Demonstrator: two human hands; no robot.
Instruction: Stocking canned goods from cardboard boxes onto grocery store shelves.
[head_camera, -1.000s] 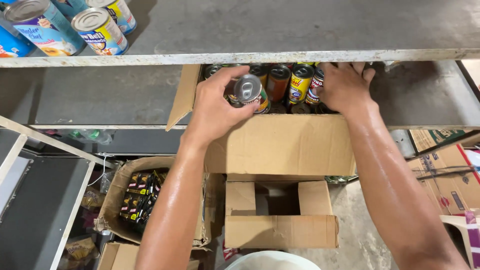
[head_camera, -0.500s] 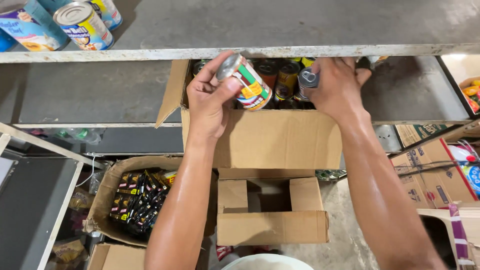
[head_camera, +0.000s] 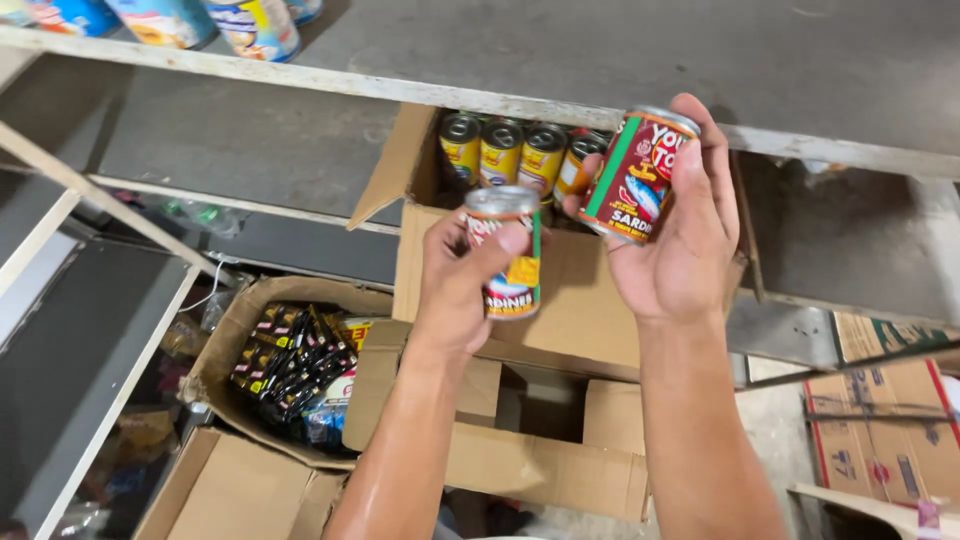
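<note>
— Holding anything in both hands?

— Yes, one tin in each. My left hand is wrapped around a red-and-green can, upright, thumb pressed across its label. My fingers cover most of the left side of it, so only the silver lid and part of the label show.

— And the other?

— My right hand grips a second red can, tilted a little, raised near the edge of the grey shelf. Its back sits against my palm and fingers, out of sight.

— Where are they, exactly?

— Both are in the air just above and in front of the open cardboard box, close to each other but not touching.

— What's left in the box?

— A row of yellow-labelled cans along the back. My hands and the tins block the rest, so I cannot tell how many remain.

— Anything else around?

— Lower left, a carton of dark packets, partly covered by a flap. At the top left, some cans on the shelf are cut off by the frame. A printed box at the right runs off the edge too.
</note>
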